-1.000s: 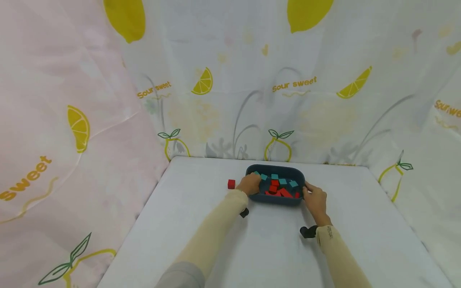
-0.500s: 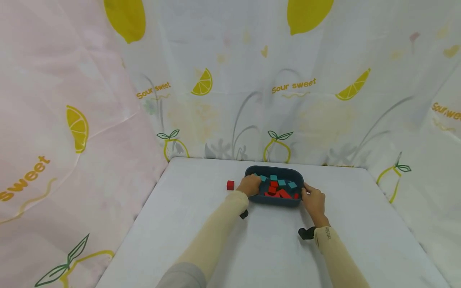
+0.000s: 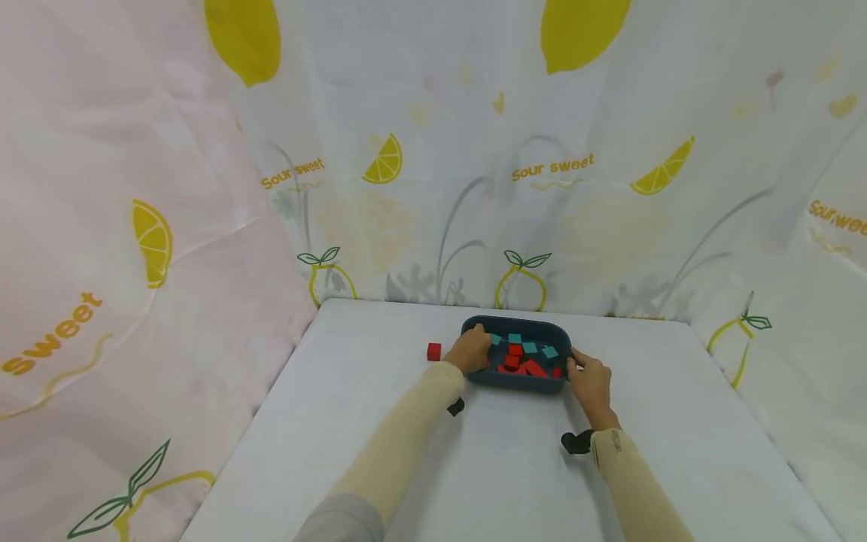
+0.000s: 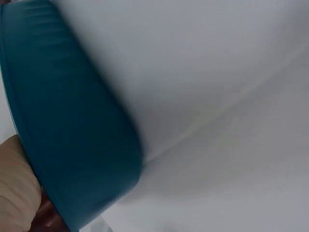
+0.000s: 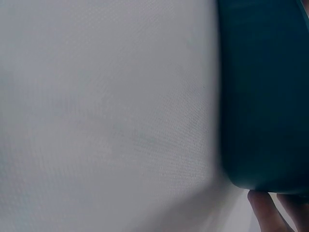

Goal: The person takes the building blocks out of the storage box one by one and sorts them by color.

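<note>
Tray (image 3: pixel 518 384) just right of centre in the head view, red blocks (image 3: pixel 512 361) and teal blocks (image 3: pixel 515 339) inside. Left hand (image 3: pixel 470 349) reaches over its left end, fingertips hidden, can't tell if clamped. Right hand (image 3: pixel 591 380) touches its right end; pinching or pressing unclear. Lone red block (image 3: pixel 434 351) left of it on table (image 3: pixel 515 467). Best: right steadies tray, left avoids tipping rim. Versus half a second ago: farthest-left teal block no longer shows.

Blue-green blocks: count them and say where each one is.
4 visible, all in the tray: the first block beside the left hand, then the second block, third block and fourth block rightward. That hand may hide more.
</note>
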`<state>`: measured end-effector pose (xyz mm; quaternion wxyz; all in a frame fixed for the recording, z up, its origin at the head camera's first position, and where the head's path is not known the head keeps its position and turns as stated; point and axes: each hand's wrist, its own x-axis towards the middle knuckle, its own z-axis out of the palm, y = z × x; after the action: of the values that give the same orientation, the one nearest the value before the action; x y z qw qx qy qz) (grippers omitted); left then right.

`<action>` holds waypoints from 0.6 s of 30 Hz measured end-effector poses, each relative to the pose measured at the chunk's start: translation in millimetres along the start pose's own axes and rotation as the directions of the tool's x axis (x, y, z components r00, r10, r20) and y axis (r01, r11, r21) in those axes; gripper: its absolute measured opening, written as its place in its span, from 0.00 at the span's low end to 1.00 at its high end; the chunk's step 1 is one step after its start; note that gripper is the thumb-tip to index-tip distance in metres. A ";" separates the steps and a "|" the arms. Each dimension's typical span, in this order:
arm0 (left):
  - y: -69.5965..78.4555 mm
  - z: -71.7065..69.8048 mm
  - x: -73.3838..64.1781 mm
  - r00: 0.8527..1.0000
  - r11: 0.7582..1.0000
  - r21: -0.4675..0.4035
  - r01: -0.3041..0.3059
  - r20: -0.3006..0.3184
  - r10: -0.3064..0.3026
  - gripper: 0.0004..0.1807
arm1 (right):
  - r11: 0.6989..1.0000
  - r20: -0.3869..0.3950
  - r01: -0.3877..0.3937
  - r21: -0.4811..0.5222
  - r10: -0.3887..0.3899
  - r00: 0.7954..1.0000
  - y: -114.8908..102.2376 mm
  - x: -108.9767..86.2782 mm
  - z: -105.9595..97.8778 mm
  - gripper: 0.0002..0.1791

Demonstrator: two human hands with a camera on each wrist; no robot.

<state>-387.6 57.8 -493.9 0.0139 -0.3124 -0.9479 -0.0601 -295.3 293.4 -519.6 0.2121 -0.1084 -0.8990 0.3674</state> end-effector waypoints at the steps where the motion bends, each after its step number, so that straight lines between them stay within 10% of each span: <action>1: -1.0 -0.6 -1.0 1.000 1.000 -0.001 -0.008 -0.008 0.008 0.23 | 1.000 -0.002 0.003 0.001 -0.003 1.000 0.3 -0.2 0.5 0.19; 18: -49.8 -54.7 -9.3 0.998 0.979 -0.199 0.038 -0.050 -0.048 0.32 | 1.000 -0.006 0.024 0.011 -0.024 1.000 -0.8 -1.7 -0.7 0.19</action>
<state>-410.3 5.9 -445.5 0.0073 -0.2899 -0.9431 -0.1627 -293.6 292.7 -519.1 0.2198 -0.0974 -0.8975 0.3696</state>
